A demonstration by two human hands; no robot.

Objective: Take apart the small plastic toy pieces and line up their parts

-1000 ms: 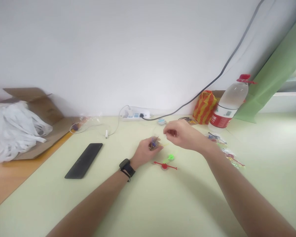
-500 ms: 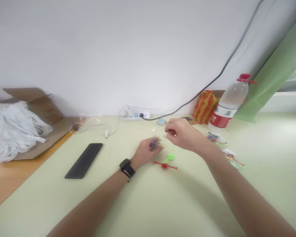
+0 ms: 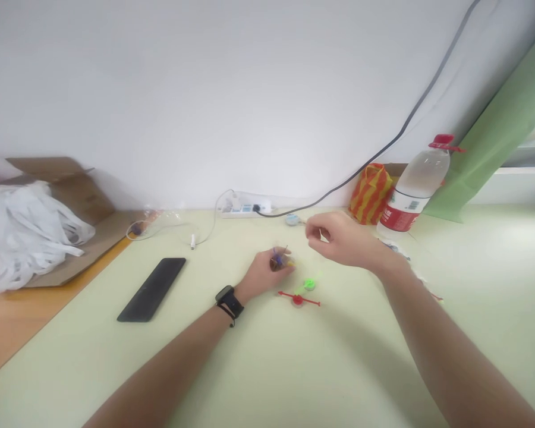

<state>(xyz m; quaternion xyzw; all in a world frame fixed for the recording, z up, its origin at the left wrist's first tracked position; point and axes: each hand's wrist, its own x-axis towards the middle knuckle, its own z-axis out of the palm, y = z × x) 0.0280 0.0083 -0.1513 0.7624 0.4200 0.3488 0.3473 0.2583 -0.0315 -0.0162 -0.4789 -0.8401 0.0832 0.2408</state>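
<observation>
My left hand [image 3: 264,273], with a black watch at the wrist, rests on the pale green table [image 3: 267,368] and is closed round a small bundle of coloured toy parts [image 3: 277,259] in blue, brown and yellow. My right hand [image 3: 342,240] hovers just to the right of it, thumb and forefinger pinched together; whatever they hold is too small to make out. Just below the hands a red spinner toy [image 3: 298,299] and a green one [image 3: 310,284] lie on the table.
A black phone [image 3: 152,289] lies to the left. Cardboard [image 3: 78,202] with white strips [image 3: 24,229] sits at far left. Against the wall are a power strip [image 3: 245,207], a striped orange bag [image 3: 370,193] and a water bottle [image 3: 412,185]. A green curtain [image 3: 494,131] hangs at right.
My right hand has drawn away to the right and slightly up from the left hand. The left hand has stayed put with its bundle.
</observation>
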